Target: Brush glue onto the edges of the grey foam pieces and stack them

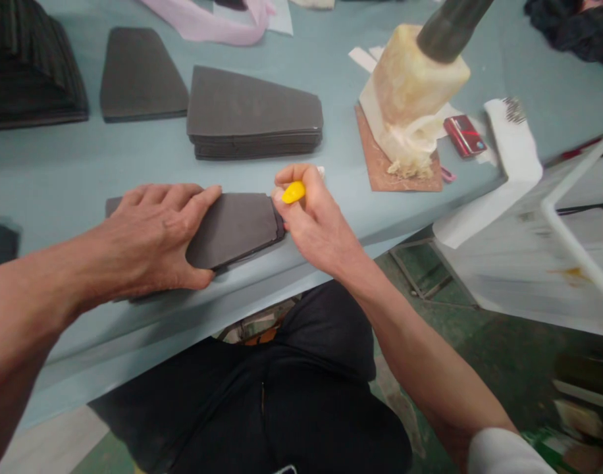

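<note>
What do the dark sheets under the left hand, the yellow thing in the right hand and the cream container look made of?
Dark sheets: possibly foam or dense fabric; matte, with no shine on the flat face.
Yellow thing: probably plastic; smooth, with bright, even colour.
Cream container: likely plastic; rounded corners, cloudy surface with yellowish staining.

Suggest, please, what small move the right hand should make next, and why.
Perhaps nudge the dark lower layers flush with the tapered dark-grey top sheet: they seem to jut past its narrow end. The right hand, pinching a smooth yellow object, is at that end, and the left hand lies spread over the sheet.
</note>
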{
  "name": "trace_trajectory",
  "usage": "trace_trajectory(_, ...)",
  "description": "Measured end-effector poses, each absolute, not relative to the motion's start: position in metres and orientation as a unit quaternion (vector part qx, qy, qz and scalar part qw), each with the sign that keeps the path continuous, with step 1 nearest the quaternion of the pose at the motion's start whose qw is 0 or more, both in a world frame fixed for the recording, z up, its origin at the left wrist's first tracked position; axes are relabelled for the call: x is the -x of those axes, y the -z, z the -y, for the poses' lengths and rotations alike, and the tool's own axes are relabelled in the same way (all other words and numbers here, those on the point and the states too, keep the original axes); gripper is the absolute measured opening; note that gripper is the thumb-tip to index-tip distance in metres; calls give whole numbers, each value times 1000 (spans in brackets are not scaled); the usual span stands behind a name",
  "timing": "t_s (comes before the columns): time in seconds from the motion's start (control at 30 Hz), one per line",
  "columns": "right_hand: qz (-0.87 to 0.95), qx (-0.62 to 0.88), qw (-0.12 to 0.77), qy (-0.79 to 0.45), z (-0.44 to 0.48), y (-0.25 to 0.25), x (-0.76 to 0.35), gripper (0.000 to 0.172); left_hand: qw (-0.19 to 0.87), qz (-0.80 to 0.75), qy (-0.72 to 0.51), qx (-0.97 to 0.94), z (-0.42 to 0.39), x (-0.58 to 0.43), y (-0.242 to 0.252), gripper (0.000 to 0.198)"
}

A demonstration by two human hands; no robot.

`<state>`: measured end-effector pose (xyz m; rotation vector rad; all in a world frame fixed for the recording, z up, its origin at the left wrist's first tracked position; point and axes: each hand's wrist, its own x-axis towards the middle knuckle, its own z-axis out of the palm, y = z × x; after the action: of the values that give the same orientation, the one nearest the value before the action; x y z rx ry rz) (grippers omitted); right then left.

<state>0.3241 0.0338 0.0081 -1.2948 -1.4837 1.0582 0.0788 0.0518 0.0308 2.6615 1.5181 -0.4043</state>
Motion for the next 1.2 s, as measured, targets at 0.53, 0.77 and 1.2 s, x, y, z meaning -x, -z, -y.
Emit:
trace_trajectory(0.53,673,521,404,-335,-6,-14,-290,23,96,-533,167,-824,-33,-59,-48,122)
trace_trajectory(0.77,729,516,410,-187,-6,-12,-291,19,177,-560,78,-805,-15,-36,-67,145)
trace_trajectory(1.2,799,458,378,-98,-12,6,-274,17,78,-708,-258,-653,129,20,3,51)
